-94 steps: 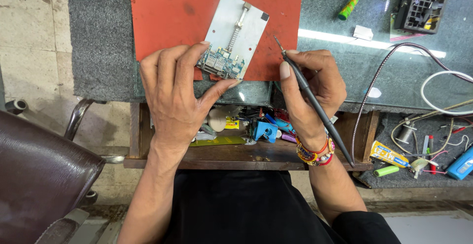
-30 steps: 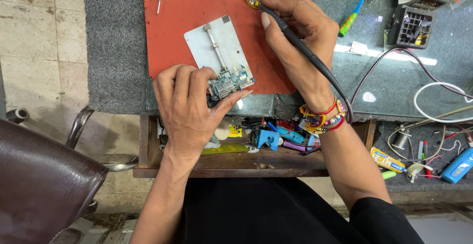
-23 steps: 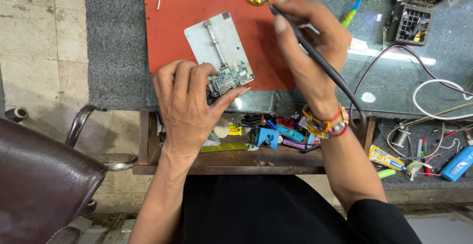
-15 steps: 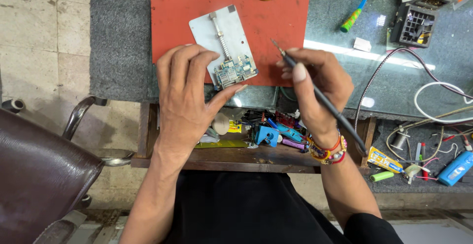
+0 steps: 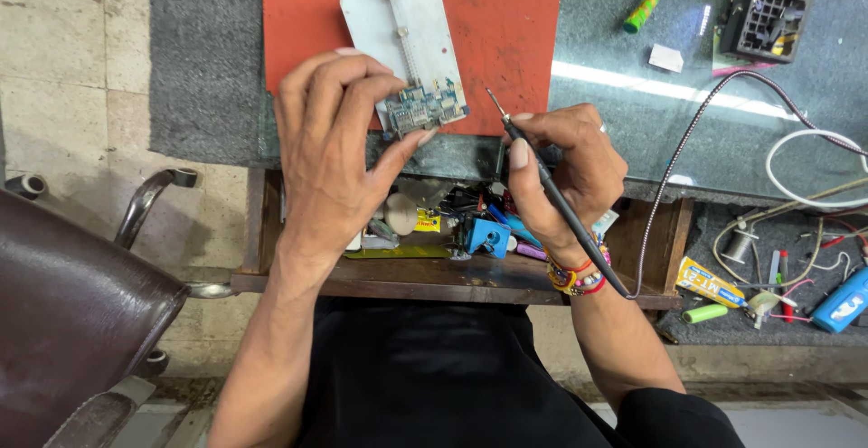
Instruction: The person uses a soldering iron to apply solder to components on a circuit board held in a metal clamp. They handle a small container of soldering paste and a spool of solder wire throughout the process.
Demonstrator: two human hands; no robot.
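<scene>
While the left hand (image 5: 339, 145) pinches a circuit board (image 5: 425, 107) on its metal holder (image 5: 398, 23), the right hand (image 5: 565, 172) grips a soldering iron (image 5: 551, 190) — pen-fashion. Its tip sits just beside the board — over the red mat (image 5: 506, 32).

A small blue-green circuit board (image 5: 423, 109) sits clamped at the near end of a tilted, pale metal holder plate (image 5: 404, 28) on a red mat. A slim black soldering iron (image 5: 551, 197), tip up-left, points just beside the board.
</scene>
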